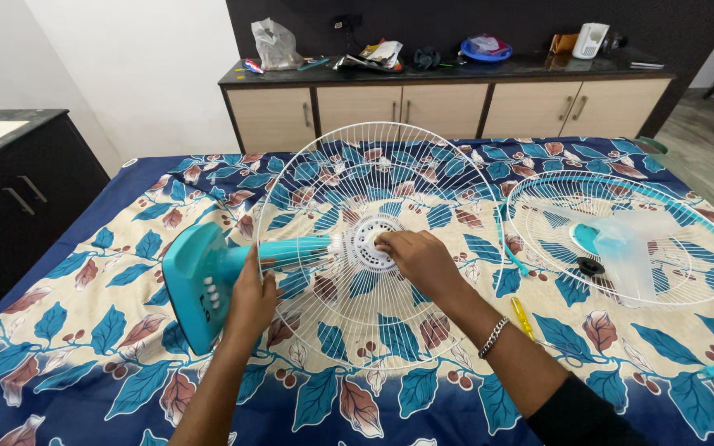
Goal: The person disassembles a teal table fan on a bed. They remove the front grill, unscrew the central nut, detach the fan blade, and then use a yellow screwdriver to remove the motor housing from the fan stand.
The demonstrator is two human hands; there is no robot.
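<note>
1. Fan [208, 277]: a teal table fan lying on its side on a bed [76, 322] covered with a leaf-patterned sheet in blue, cream and brown; its base, with a row of white buttons, points toward the left.
2. Rear grille [324, 177]: a white wire guard standing on edge at the motor end of the fan, with a white hub at its centre.
3. Left hand [251, 296]: wrapped around the teal neck of the fan, just beside the base.
4. Right hand [419, 258]: fingers closed on the white hub of the rear grille; a metal bracelet sits on the wrist.
5. Front grille [539, 239]: a second white guard with a teal rim, lying flat on the bed to the right, well apart from the hands.
6. Blade [630, 248]: a translucent pale-blue fan blade resting inside the front grille.
7. Screwdriver [521, 318]: yellow-handled, on the sheet near the right forearm.
8. Cabinet [448, 103]: beyond the bed, its dark top cluttered with small items.
</note>
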